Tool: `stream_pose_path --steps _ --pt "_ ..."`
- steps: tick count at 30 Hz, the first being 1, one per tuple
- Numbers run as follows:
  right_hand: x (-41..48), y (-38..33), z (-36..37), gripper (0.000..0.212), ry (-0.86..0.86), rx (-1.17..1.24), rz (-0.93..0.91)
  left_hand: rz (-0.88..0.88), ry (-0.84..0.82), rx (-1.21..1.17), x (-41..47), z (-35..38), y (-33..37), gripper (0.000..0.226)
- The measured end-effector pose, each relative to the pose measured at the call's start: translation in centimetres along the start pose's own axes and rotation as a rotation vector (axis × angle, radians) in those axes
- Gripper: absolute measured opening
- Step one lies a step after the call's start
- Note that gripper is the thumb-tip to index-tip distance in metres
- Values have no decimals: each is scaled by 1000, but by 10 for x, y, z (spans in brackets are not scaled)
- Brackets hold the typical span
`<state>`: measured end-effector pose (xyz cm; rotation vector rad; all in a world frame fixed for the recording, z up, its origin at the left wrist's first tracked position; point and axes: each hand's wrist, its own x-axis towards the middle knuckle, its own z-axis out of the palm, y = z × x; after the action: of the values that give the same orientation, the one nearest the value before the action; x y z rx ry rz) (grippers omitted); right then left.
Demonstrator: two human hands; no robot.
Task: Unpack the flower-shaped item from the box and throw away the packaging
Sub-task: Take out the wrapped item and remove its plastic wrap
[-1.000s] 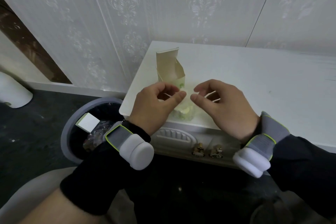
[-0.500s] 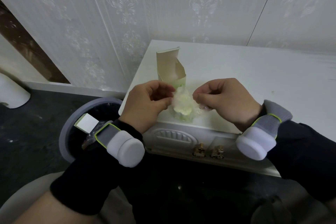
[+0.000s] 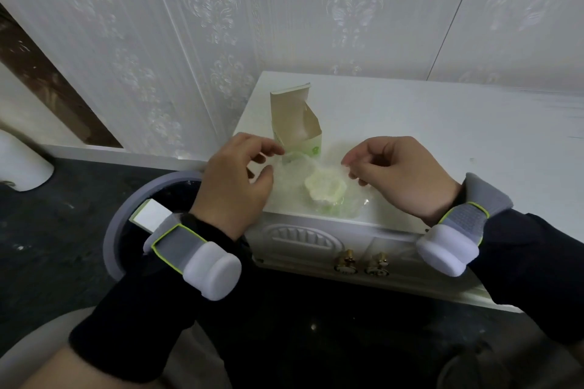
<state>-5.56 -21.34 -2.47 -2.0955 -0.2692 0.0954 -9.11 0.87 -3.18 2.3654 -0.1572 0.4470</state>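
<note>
Dim, soft, even light; the floor (image 3: 47, 224) falls dark. Wall (image 3: 221, 25) lines bow at the wide-angle edges. Slight overall softness.

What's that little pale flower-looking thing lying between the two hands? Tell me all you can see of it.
The flower-shaped item is a small, pale cream-yellow piece with rounded, scalloped petals and a matte, soft-looking surface, perhaps soap or wax. It lies flat near the front edge of the white cabinet top, on crinkled clear plastic wrap spread open beneath and around it. The left hand and right hand flank it without touching it; whether either grip pinches the wrap is unclear. The opened cardboard box stands just behind.
</note>
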Motion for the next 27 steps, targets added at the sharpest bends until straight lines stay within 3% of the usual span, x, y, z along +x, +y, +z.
stream_pose_path --steps 4,9,16,22,27 --pt "-9 -13 5 20 -54 -108 -116 142 -28 -7 -5 10 17 22" --pt "-16 -21 8 22 -78 -246 -263 163 -110 -8 -6 18 19 17" --pt "-12 -10 7 26 -105 -347 -301 67 -308 10 -6 14 6 75" --pt "-13 -2 2 73 -246 -528 -268 47 -398 14 -6 11 -11 103" --pt "-12 21 -3 98 -290 -666 -196 46 -434 62 -5 2 -21 70"
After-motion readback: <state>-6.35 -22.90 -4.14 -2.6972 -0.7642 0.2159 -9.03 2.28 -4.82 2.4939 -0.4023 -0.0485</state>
